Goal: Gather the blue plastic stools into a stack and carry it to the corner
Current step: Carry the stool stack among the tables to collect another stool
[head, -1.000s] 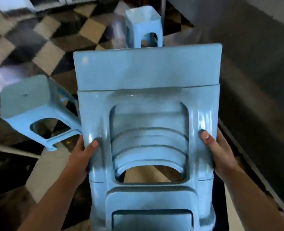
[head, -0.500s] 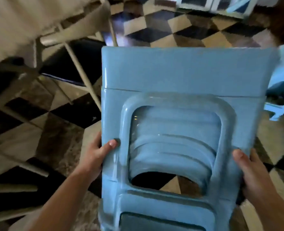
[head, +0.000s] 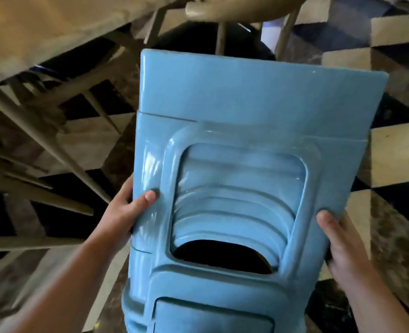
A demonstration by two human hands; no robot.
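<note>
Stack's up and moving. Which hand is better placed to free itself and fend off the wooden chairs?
Left, probably. The left hand grips the stack on the side where the chairs crowd close. The right hand grips the far side, over open floor.

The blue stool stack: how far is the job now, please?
Done: several stools are nested into one stack of blue stools. In hand: the left hand and the right hand grip its two sides, holding it above the checkered floor, beside wooden chair legs. Left: setting it down in the corner, which is not visible.
</note>
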